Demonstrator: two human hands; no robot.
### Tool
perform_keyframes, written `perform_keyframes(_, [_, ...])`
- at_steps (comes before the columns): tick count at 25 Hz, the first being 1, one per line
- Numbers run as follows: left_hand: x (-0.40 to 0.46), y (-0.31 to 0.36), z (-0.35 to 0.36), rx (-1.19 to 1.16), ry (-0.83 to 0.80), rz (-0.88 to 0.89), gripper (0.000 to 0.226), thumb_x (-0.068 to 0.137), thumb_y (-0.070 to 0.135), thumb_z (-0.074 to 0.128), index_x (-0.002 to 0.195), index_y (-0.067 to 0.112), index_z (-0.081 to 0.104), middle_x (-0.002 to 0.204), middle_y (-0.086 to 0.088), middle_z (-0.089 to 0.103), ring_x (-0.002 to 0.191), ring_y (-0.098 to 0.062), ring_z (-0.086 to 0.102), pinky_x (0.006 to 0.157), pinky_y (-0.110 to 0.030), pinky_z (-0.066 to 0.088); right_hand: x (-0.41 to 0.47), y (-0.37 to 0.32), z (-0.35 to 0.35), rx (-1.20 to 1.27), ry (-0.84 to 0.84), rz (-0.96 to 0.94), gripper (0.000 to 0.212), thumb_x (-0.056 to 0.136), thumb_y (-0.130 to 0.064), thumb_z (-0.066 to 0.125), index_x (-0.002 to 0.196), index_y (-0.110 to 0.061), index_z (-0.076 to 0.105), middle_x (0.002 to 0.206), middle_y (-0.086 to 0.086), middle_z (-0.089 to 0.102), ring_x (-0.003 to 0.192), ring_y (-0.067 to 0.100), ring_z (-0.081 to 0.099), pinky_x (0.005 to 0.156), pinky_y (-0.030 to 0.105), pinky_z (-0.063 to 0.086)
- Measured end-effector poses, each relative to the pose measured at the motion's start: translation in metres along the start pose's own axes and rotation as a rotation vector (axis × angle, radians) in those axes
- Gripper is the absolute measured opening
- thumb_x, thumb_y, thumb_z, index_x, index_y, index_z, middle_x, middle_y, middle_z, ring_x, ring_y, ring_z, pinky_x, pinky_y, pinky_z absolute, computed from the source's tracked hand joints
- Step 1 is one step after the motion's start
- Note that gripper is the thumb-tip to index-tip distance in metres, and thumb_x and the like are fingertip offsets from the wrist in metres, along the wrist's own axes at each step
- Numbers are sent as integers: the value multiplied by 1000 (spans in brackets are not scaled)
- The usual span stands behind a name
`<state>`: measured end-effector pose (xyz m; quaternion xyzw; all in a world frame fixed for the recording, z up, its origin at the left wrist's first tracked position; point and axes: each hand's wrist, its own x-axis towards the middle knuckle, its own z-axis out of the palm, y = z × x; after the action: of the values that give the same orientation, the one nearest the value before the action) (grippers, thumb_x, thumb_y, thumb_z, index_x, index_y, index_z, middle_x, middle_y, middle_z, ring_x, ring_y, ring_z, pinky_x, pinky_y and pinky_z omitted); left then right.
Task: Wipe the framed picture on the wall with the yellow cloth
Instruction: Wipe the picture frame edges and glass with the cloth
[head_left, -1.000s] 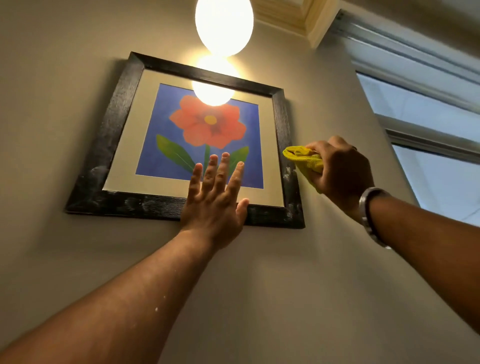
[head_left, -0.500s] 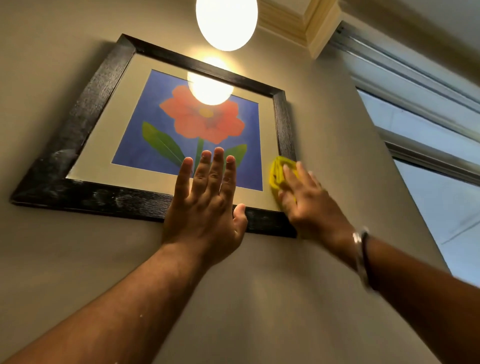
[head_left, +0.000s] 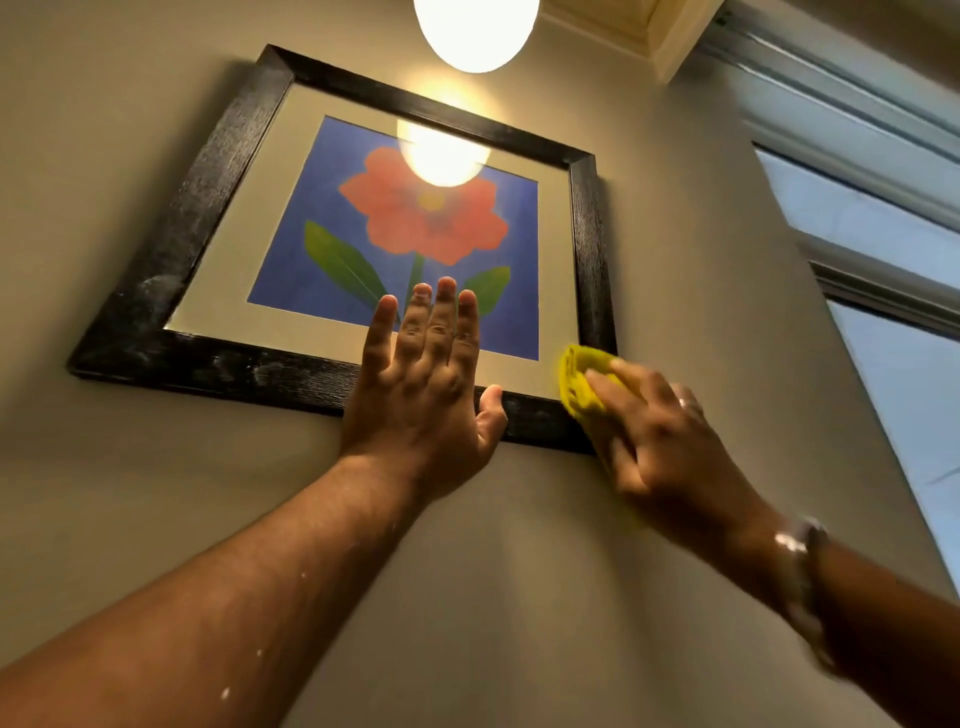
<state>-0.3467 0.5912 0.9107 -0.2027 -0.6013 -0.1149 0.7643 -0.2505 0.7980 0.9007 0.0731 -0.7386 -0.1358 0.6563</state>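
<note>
Head view: yellow cloth (head_left: 584, 382) against framed picture (head_left: 171, 249).

The framed picture (head_left: 395, 228) has a black frame with pale, whitish smudges along its bottom rail and lower left corner; inside it lies a plain beige mat; the print itself is a deep blue field bearing a coral-red flower with a small yellow centre, a green stem and two green leaves, the left one marked by a lighter central vein. The cloth (head_left: 584, 379) is bright yellow, unpatterned. The wall (head_left: 104, 493) is a flat greyish beige; the lamp (head_left: 475, 31) glows warm white, and its reflection shows as a pale yellow-white blot on the glass; the window (head_left: 893, 364) shows light blue-grey panes in grey frames; the wristband (head_left: 800, 566) is silvery.
</note>
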Motion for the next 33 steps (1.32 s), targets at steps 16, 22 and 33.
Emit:
perform_keyframes(16, [-3,1,-4,-48,-7,-16,82,89,51,24,154,8,1,164,-14,3,152,-28,2,122,-48,-8,1,-11,-21,24,-111,54,48,80,-42,43,125,-30,54,119,9,54,99,30,54,90,36,40])
perform_keyframes(22, [-4,0,0,-45,10,-33,83,87,52,26,155,8,6,164,-15,6,151,-28,4,122,-48,-5,163,24,-38,-23,13,206,51,84,-10,51,132,-26,52,136,14,56,115,38,55,95,43,50])
perform_keyframes(33, [-1,1,0,-32,-28,-39,82,87,50,24,155,8,3,164,-17,5,151,-30,4,122,-50,-3,-30,0,-20,-38,-97,11,57,81,-32,50,138,-32,44,132,7,51,104,31,53,92,39,42])
